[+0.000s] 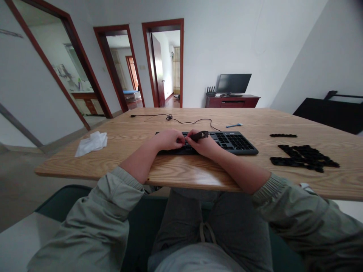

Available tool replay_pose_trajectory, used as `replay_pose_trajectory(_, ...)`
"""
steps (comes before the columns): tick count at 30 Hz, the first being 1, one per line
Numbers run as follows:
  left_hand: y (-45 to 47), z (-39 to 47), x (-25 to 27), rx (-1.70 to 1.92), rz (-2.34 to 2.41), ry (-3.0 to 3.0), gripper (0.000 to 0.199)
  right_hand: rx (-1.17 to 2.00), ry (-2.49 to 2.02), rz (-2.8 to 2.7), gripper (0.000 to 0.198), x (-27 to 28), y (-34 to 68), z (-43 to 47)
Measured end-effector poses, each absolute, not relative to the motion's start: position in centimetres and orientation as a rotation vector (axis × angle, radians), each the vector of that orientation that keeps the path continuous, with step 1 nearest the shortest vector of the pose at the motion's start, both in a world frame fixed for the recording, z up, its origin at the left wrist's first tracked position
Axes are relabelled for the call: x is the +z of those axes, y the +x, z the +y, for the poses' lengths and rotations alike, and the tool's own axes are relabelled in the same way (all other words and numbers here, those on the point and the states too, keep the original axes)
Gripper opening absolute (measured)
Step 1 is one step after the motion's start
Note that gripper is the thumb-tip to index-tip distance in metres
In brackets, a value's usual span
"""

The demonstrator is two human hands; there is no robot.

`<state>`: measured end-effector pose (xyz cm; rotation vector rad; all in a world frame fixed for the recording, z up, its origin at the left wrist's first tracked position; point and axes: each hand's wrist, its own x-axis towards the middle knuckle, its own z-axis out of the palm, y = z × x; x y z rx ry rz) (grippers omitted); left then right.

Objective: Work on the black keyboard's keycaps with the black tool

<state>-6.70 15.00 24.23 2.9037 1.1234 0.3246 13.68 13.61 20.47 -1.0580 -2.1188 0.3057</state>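
A black keyboard (pixel 236 142) lies flat on the wooden table, with some darker openings among its keys. Over its left half, my left hand (pixel 170 139) has its fingers bent and pinched close to the key area; what lies between them is hidden. My right hand (pixel 202 142) is closed around a short dark strip-like piece (pixel 201 135), whose outer end sticks up to the right. Its fingertips nearly meet those of the left hand. Off to the right, several black bumpy strips (pixel 304 156) lie in a loose heap, and a single black strip (pixel 283 135) rests behind them.
A white tissue (pixel 92 143) lies at the table's left. Behind the keyboard runs its thin black cable (pixel 195 121), tangled in one spot. A small blue brush (pixel 234 125) lies beyond the keyboard. The table's front edge (pixel 193 186) is just before my lap.
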Motion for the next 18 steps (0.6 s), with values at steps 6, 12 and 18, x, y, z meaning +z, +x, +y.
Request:
replay_pose_trajectory(6, -7.57, 14.93, 24.67, 0.461, 1.155, 2.867, 0.027, 0.303, -1.043, -2.138, 0.017, 20.55, 14.24, 13.57)
replay_pose_trajectory(12, -7.12, 14.45, 24.86, 0.451, 1.151, 2.828, 0.027, 0.348, -1.036, -2.117, 0.022, 20.82, 14.22, 13.43)
replay_pose_trajectory(18, -6.99, 14.34, 24.86, 0.45, 1.129, 2.782, 0.026, 0.354, -1.0, -2.132, 0.022, 20.81, 13.92, 13.57)
